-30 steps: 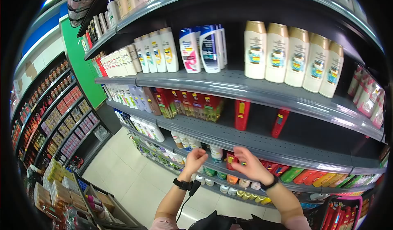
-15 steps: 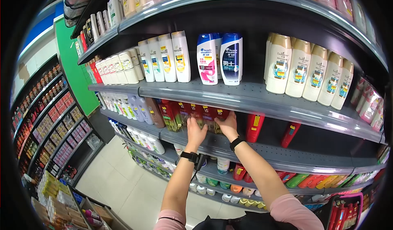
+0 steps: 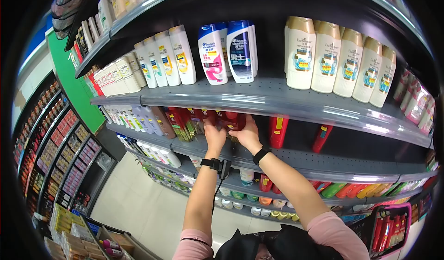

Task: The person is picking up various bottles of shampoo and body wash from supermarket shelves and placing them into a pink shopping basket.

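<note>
Both my hands reach onto the second shelf down, among dark red VS bottles. My left hand (image 3: 215, 135) is closed around the left side of a dark red bottle (image 3: 230, 120). On that bottle's right side lies my right hand (image 3: 248, 133), its thumb across the front. More VS bottles (image 3: 179, 123) stand to the left of my hands, partly under the shelf lip. A black wristband is on each wrist, and the left one carries a small dark device.
Above my hands runs a shelf edge (image 3: 222, 105) with white and blue bottles (image 3: 240, 52) and gold-capped white bottles (image 3: 300, 54). Red bottles (image 3: 278, 131) stand to the right. A pink-rimmed basket (image 3: 409, 223) with red bottles is at lower right.
The view has shifted nearer the shelf. My hands have come closer together around the dark red bottle, the right one moving left relative to the shelf.
</note>
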{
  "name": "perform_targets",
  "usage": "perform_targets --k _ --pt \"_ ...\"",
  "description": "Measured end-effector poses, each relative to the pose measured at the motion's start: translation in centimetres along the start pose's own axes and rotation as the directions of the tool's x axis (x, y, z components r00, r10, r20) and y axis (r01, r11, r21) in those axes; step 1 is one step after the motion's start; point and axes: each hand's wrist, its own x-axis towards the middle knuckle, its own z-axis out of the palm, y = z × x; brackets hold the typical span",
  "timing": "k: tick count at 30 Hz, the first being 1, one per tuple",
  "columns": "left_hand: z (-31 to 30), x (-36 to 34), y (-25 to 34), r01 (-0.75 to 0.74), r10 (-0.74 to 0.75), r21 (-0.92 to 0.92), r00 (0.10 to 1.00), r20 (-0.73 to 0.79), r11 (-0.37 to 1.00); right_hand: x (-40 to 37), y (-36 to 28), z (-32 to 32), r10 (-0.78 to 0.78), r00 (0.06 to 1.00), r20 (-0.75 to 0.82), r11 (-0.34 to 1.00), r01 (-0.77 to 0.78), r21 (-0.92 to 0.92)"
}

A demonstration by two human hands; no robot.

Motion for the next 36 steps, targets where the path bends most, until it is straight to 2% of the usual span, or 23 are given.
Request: perform_targets --k 1,3,4,5,7,8,9,11,12,15,17,19,20,24,26,27,29,33,34,35,36 --pt "0.0 0.1 0.0 0.002 -0.002 0.002 1.0 0.012 1.0 -0.5 0.1 -0.3 0.012 1.0 -0.002 1.0 -0.012 0.001" --pt "0.0 0.2 0.1 0.163 -0.157 -0.271 0.987 0.043 0.949 -1.3 -0.1 -1.0 -0.088 0.996 0.004 0.993 0.087 0.075" --pt "-0.1 0.2 0.1 0.098 -0.096 -0.213 0.995 0.017 0.972 -2.1 -0.2 -1.6 -0.068 0.998 0.006 0.996 0.067 0.063" --pt "0.1 0.1 0.1 0.099 -0.097 -0.215 0.995 0.021 0.972 -2.8 -0.4 -2.2 -0.065 0.998 0.004 0.996 0.065 0.06" --pt "0.0 0.2 1.5 0.096 -0.096 -0.007 0.995 -0.03 0.995 -4.1 -0.2 -3.3 -0.121 0.991 0.059 0.991 0.118 0.061" --pt "0.5 0.2 1.0 -0.015 0.016 0.012 0.993 -0.117 1.0 -4.9 0.0 -3.6 -0.142 0.989 0.031 0.984 0.137 0.113" --pt "0.6 0.1 1.6 -0.015 0.016 0.009 0.994 -0.112 1.0 -5.5 -0.3 -4.3 -0.137 0.99 0.028 0.985 0.134 0.111" --pt "0.7 -0.2 2.8 0.059 -0.058 -0.001 0.982 -0.179 0.998 -6.9 -0.9 -5.9 -0.163 0.985 0.059 0.975 0.152 0.163" --pt "0.7 -0.1 4.0 0.178 -0.155 0.107 0.968 -0.198 0.978 -7.5 -1.8 -7.0 -0.155 0.985 0.08 0.978 0.141 0.152" --pt "2.6 -0.2 2.9 0.129 -0.076 0.185 0.96 -0.268 0.974 -9.4 -1.9 -8.6 -0.127 0.988 0.089 0.965 0.102 0.244" --pt "3.9 0.0 1.4 0.069 -0.027 0.138 0.957 -0.29 0.988 -10.1 -2.4 -9.7 -0.086 0.989 0.116 0.965 0.054 0.257" --pt "4.3 0.1 1.9 0.182 -0.085 0.257 0.934 -0.346 0.949 -10.7 -2.5 -10.5 -0.082 0.987 0.138 0.954 0.038 0.298" --pt "4.5 0.5 2.0 0.189 -0.078 0.252 0.917 -0.392 0.949 -10.8 -2.3 -10.8 -0.104 0.985 0.141 0.956 0.06 0.286" --pt "5.7 1.1 0.0 0.214 -0.158 0.121 0.92 -0.358 0.969 -11.2 -2.3 -12.0 -0.112 0.987 0.116 0.956 0.075 0.285" --pt "6.7 1.2 -1.6 0.122 -0.138 -0.067 0.926 -0.353 0.99 -11.4 -2.3 -12.4 -0.065 0.991 0.114 0.932 0.019 0.362" --pt "6.4 1.0 -1.0 0.122 -0.137 -0.064 0.925 -0.355 0.99 -11.5 -2.2 -12.6 -0.066 0.991 0.117 0.931 0.019 0.365" --pt "5.2 0.3 1.1 0.119 -0.064 0.162 0.949 -0.31 0.98 -11.7 -1.9 -12.8 -0.082 0.99 0.112 0.947 0.043 0.319" --pt "4.2 0.1 1.4 0.092 -0.052 0.129 0.957 -0.285 0.987 -12.0 -2.4 -13.4 -0.069 0.991 0.113 0.95 0.03 0.312" --pt "4.1 0.2 1.0 0.06 -0.094 -0.196 0.981 -0.172 0.979 -12.1 -2.7 -13.6 -0.059 0.993 0.101 0.938 0.02 0.347" --pt "4.2 0.3 0.7 0.059 -0.096 -0.502 0.994 -0.048 0.863 -12.2 -2.9 -13.6 -0.048 0.995 0.088 0.924 0.011 0.381" --pt "3.6 0.1 1.3 0.057 -0.093 -0.501 0.995 -0.048 0.863 -12.3 -2.8 -13.7 -0.049 0.995 0.086 0.924 0.012 0.383"
